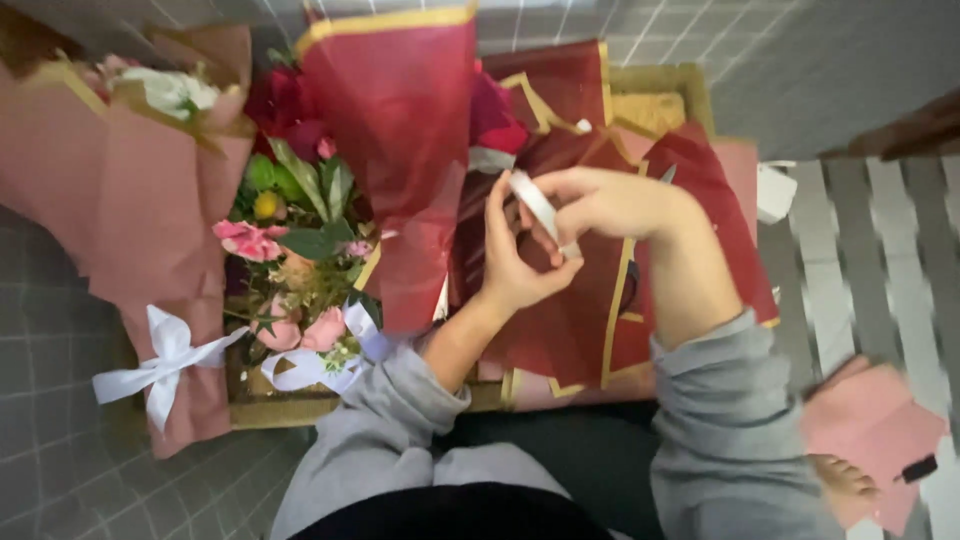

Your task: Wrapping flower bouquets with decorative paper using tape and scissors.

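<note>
my right hand (590, 205) pinches white ribbon (535, 205) | its length slants far-left to near-right | my left hand (510, 255) open, cupped just left

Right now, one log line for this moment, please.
left hand: touching white ribbon | right hand: pinching ribbon | under hands: dark red wrapping paper | left side: pink bouquet

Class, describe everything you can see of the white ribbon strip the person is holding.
The white ribbon strip is narrow, flat and smooth, like satin or tape. It runs slantwise between both hands: the right hand pinches it with fingers curled round its lower end, while the left hand touches it from the side, palm open. It hangs above the dark red wrapping paper with gold edges, beside the red bouquet wrap.
</note>
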